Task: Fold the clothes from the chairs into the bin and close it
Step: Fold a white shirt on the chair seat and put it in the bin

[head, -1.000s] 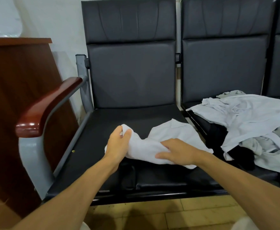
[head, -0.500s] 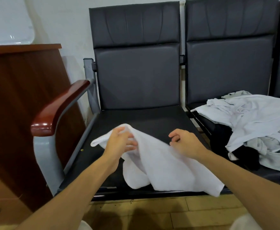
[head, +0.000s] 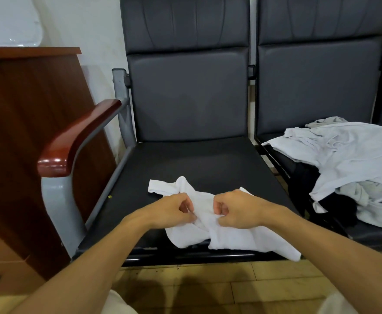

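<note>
A small white garment [head: 228,236] lies crumpled on the front half of the left black chair's seat [head: 196,164], one corner hanging over the front edge. My left hand [head: 174,210] and my right hand [head: 237,209] sit close together over its middle, each pinching a fold of the white cloth with curled fingers. A heap of pale grey and white clothes [head: 353,164] with something black under it covers the seat of the chair to the right. The bin is not in view.
A red-brown wooden armrest [head: 76,137] on a grey metal frame stands at the chair's left. Beyond it is a dark wooden cabinet [head: 27,132]. Yellow wood flooring [head: 208,284] runs below the seat edge.
The white garment, held up and spread half a second ago, now lies bunched on the seat. Both hands have come together at its middle and pinch it.
</note>
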### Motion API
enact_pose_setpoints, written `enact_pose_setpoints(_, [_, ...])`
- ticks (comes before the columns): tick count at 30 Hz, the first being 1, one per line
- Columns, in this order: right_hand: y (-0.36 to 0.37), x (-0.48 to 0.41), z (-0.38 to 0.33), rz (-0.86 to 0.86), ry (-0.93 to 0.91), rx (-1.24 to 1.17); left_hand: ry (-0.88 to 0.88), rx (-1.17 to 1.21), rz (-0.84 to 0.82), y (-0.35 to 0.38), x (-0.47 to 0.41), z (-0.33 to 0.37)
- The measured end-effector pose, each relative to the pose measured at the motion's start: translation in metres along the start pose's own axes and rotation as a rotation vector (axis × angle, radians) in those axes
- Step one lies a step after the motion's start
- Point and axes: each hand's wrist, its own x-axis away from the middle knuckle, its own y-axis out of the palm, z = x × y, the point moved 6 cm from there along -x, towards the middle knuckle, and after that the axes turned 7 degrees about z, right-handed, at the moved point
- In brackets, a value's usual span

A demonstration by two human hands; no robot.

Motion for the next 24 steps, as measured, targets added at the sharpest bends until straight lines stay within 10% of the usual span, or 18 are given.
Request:
enact_pose_setpoints(6, [-0.029, 0.002, 0.029, 0.194, 0.205, -0.481, 0.087, -0.036, -0.134, 0.009, 0.011, 0.003])
enact_pose_setpoints(13, [-0.055, 0.005, 0.106, 0.765, 0.558, -1.071, 0.170, -0.120, 0.156, -0.017, 0.002, -0.004])
enact_pose_setpoints(17, [-0.039, 0.010, 0.145, 0.761, 0.742, -0.761, 0.024, -0.247, 0.236, -0.026, -0.001, -0.025])
enact_pose_setpoints(24, [-0.044, 0.002, 0.062, 0.459, 0.218, -0.384, 0.022, -0.215, 0.301, -0.024, -0.003, -0.007])
